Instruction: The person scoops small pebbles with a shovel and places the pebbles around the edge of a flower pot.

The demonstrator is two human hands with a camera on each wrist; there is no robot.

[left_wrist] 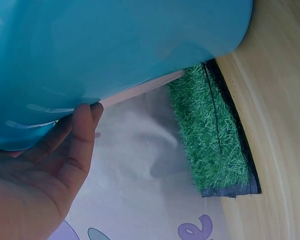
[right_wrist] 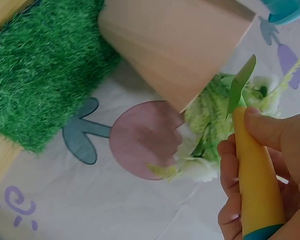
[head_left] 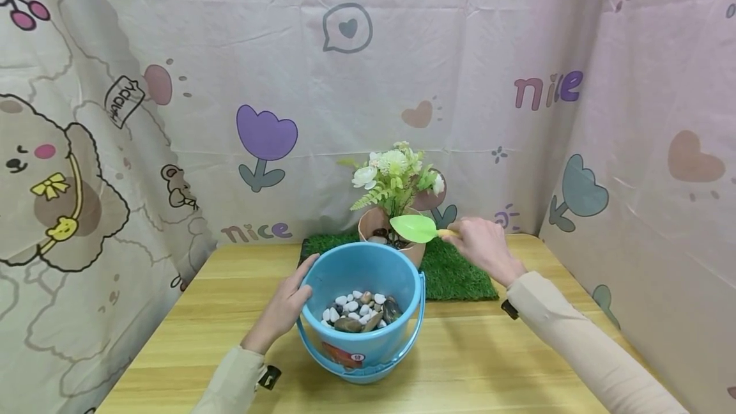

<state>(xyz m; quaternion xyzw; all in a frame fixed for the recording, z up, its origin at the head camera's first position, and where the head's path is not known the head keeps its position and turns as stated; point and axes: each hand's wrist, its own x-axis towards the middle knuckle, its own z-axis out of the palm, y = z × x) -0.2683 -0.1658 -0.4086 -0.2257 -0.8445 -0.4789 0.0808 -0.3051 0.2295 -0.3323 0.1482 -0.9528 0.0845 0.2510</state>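
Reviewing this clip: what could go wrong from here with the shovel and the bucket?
The green shovel in the right hand looks close to the flowers and might snag them. The left hand grips the blue bucket at one side; an uneven pull could tip it and spill the stones inside.

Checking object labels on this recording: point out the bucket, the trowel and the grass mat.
Bucket [head_left: 362, 269], head view: inner back wall.
Trowel [right_wrist: 258, 172], right wrist view: yellow handle.
Grass mat [left_wrist: 201, 135], left wrist view: green tufted surface.
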